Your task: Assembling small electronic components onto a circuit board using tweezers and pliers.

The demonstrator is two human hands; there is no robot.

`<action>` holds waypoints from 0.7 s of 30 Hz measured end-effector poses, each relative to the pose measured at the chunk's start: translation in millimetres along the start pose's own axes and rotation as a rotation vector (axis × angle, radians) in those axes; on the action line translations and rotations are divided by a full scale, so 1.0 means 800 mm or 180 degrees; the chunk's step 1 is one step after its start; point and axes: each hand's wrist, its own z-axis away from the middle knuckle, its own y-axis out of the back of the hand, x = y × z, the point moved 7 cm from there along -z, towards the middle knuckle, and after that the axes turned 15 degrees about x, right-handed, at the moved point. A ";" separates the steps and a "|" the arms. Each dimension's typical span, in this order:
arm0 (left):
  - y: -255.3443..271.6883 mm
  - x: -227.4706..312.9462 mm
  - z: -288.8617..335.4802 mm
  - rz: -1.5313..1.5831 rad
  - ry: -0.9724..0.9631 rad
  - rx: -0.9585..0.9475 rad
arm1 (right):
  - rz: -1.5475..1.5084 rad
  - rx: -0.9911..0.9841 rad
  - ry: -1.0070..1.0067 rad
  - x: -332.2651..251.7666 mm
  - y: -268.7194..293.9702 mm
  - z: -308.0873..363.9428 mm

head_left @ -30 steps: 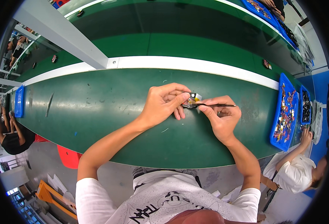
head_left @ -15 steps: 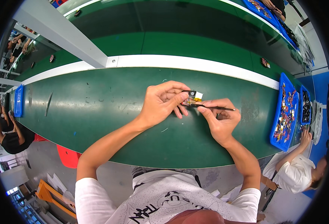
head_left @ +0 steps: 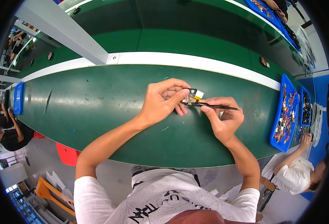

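Note:
My left hand (head_left: 159,102) is closed on a small black housing (head_left: 192,90) with electronic parts showing inside it. A small white-and-yellow piece (head_left: 199,95), perhaps a battery cell, sticks out at the housing's right side. My right hand (head_left: 226,121) grips dark tweezers (head_left: 227,107) between thumb and fingers. Their tips point left and reach the housing's near edge; whether they pinch anything there is too small to tell. Both hands are over the middle of the green bench (head_left: 108,123).
A blue tray (head_left: 274,139) of small wired parts stands at the right, beside a smaller blue tray (head_left: 302,90) of black pieces. Slim metal tweezers (head_left: 48,100) lie at left, near another blue tray (head_left: 15,108). A white rail (head_left: 194,61) borders the bench; a co-worker (head_left: 291,171) sits right.
My right hand and the tweezers have shifted slightly to the right and down. The housing has tilted a little in my left hand, which keeps its hold.

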 end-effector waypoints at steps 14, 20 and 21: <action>0.001 -0.005 -0.001 -0.0162 0.0058 0.0127 | 0.0171 -0.0285 0.0765 -0.019 -0.008 0.003; -0.001 -0.003 0.001 -0.0257 0.0030 0.0131 | 0.0244 -0.0285 0.0791 -0.017 -0.008 0.005; -0.001 -0.003 0.001 -0.0268 0.0027 0.0128 | 0.0251 -0.0270 0.0765 -0.016 -0.008 0.005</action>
